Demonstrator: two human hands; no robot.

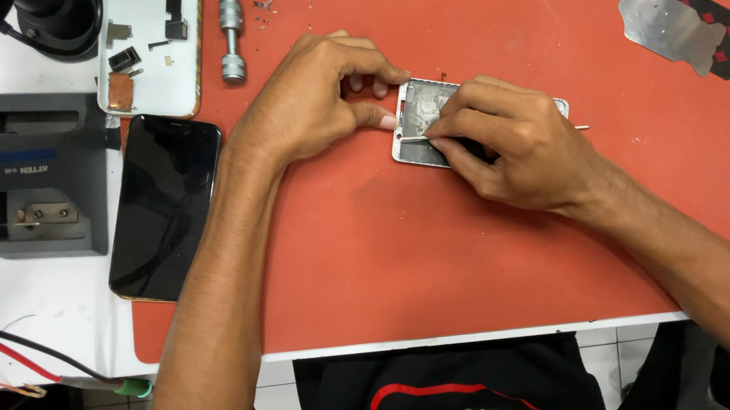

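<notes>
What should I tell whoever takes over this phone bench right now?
Left hand: steadies the top end of the opened phone shell on the red mat. Right hand: pinches a thin metal tool lying across the shell's inside. Black phone lies at the mat's left edge, screwdriver above. Done: shell is open. Left: the work inside it is unfinished; how far along cannot be told.
</notes>
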